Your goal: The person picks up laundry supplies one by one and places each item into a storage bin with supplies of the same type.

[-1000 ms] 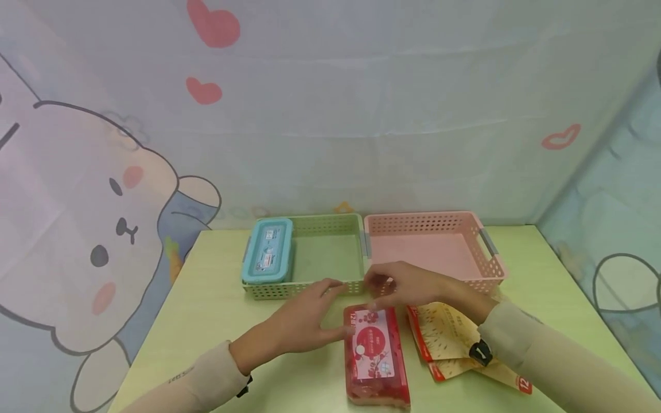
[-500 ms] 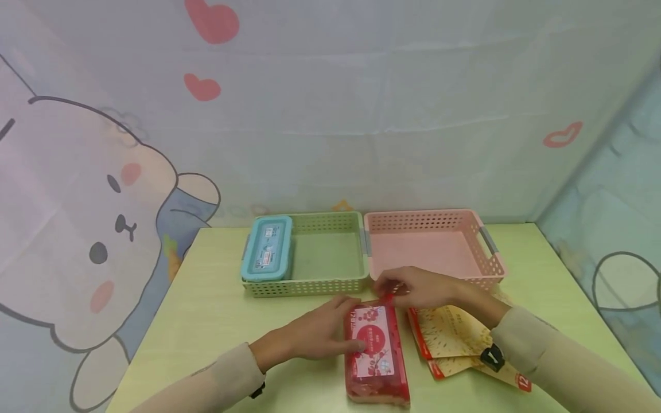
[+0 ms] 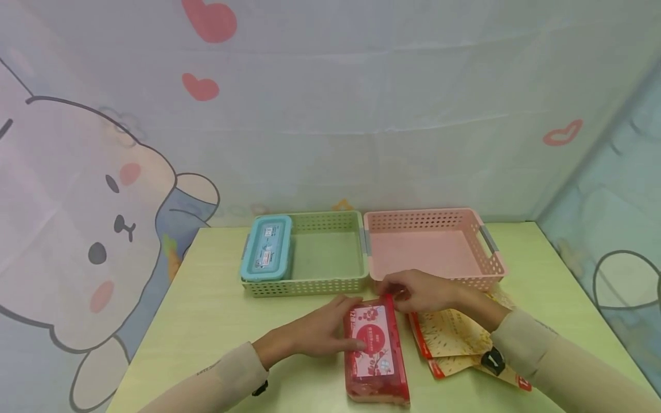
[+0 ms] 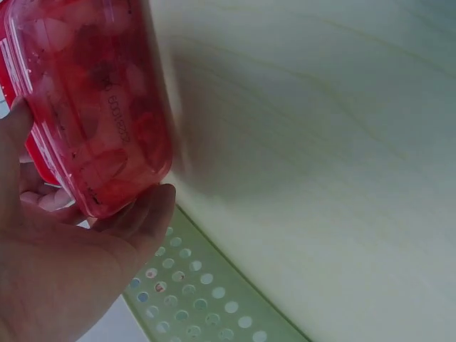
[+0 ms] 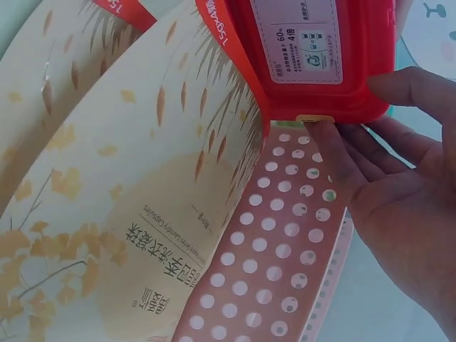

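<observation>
A red see-through plastic box of laundry capsules (image 3: 369,355) lies on the table in the head view, its white label with a red circle facing up. My left hand (image 3: 322,330) holds its left side, thumb on the top; in the left wrist view the fingers curl round the box's rounded end (image 4: 107,121), and capsules show through the wall. At the far right corner, my right hand (image 3: 420,289) pinches the red lid's rim. In the right wrist view the thumb lies on the red lid (image 5: 363,85), with a fingertip under a small yellow tab (image 5: 314,119).
Behind stand a green basket (image 3: 310,287) with a blue-lidded container (image 3: 267,248) at its left, and a pink basket (image 3: 439,215). Cream and red laundry capsule pouches (image 3: 454,332) lie overlapping under the right forearm. A printed curtain (image 3: 310,115) hangs at the table's back.
My left hand has moved right and taken hold of the box. My right hand has come down to its far right corner, where the lid's red edge now sits a little higher.
</observation>
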Demonstrator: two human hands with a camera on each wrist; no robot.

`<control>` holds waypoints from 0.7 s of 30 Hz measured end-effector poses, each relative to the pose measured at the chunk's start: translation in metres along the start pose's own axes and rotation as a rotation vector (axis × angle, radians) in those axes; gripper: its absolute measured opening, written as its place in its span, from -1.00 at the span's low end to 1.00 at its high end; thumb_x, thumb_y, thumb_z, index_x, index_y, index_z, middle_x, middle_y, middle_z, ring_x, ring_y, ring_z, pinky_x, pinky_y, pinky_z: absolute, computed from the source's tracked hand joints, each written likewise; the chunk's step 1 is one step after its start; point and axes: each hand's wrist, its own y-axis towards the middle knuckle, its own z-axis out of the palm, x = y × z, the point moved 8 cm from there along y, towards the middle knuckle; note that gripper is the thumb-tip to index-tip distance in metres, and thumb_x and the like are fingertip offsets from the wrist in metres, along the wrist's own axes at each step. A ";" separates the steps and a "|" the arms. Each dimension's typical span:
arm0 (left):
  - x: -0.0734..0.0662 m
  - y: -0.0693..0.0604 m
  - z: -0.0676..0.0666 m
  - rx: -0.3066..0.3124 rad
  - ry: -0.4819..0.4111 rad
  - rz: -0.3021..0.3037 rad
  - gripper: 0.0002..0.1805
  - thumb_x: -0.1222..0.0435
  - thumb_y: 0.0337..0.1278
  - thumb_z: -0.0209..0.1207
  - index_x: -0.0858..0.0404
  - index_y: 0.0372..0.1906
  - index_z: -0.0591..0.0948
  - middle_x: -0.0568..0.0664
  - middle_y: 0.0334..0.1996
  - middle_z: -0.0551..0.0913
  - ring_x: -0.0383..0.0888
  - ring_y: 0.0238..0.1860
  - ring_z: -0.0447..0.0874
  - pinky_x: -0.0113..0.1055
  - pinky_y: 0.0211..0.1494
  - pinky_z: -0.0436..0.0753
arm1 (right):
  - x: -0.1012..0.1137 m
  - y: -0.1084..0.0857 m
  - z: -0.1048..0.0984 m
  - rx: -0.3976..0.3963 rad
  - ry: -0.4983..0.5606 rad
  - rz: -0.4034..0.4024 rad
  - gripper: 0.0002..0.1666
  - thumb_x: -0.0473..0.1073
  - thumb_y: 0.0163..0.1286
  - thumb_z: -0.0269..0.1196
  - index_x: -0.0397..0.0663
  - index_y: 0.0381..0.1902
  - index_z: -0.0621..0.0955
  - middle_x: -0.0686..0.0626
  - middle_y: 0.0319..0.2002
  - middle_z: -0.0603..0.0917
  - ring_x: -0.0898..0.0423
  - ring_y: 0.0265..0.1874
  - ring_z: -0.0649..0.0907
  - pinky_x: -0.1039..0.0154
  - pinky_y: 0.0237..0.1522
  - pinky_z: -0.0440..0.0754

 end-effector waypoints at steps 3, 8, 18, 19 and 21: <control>0.002 0.000 0.002 0.006 -0.018 0.001 0.05 -0.25 0.30 0.32 0.18 0.66 0.18 0.00 0.36 0.39 -0.20 0.25 0.46 -0.17 0.43 0.53 | -0.004 0.000 0.003 0.019 0.023 0.014 -0.61 -0.35 0.43 0.28 -0.18 0.20 0.64 0.01 0.07 0.71 0.02 0.10 0.69 -0.02 0.24 0.67; 0.005 0.001 0.004 0.013 -0.043 0.007 0.04 -0.24 0.33 0.30 0.16 0.68 0.15 0.00 0.37 0.37 -0.18 0.28 0.47 -0.15 0.44 0.51 | -0.009 0.001 0.008 0.039 0.026 0.007 -0.65 -0.33 0.44 0.31 -0.13 0.16 0.64 0.03 0.05 0.70 -0.01 0.14 0.70 -0.02 0.25 0.67; 0.009 -0.002 0.006 0.013 -0.057 0.053 0.02 -0.19 0.37 0.31 0.17 0.68 0.11 0.02 0.38 0.34 -0.15 0.31 0.44 -0.12 0.48 0.48 | -0.007 0.002 0.011 0.074 0.039 -0.014 -0.73 -0.24 0.52 0.32 -0.02 0.13 0.62 0.07 0.09 0.67 -0.05 0.21 0.68 0.01 0.28 0.65; 0.010 -0.002 0.006 0.015 -0.067 0.055 0.02 -0.18 0.37 0.31 0.17 0.68 0.11 0.02 0.39 0.33 -0.15 0.34 0.42 -0.12 0.49 0.46 | -0.008 0.003 0.011 0.075 0.042 -0.012 -0.72 -0.22 0.53 0.32 -0.01 0.14 0.62 0.08 0.09 0.67 -0.04 0.22 0.68 0.03 0.29 0.64; 0.012 -0.003 0.006 0.014 -0.078 0.064 0.02 -0.16 0.37 0.32 0.17 0.68 0.10 0.02 0.42 0.32 -0.14 0.39 0.38 -0.12 0.52 0.43 | -0.009 0.003 0.010 0.073 0.048 -0.005 -0.71 -0.18 0.54 0.34 0.01 0.16 0.62 0.10 0.10 0.67 -0.03 0.23 0.68 0.08 0.29 0.64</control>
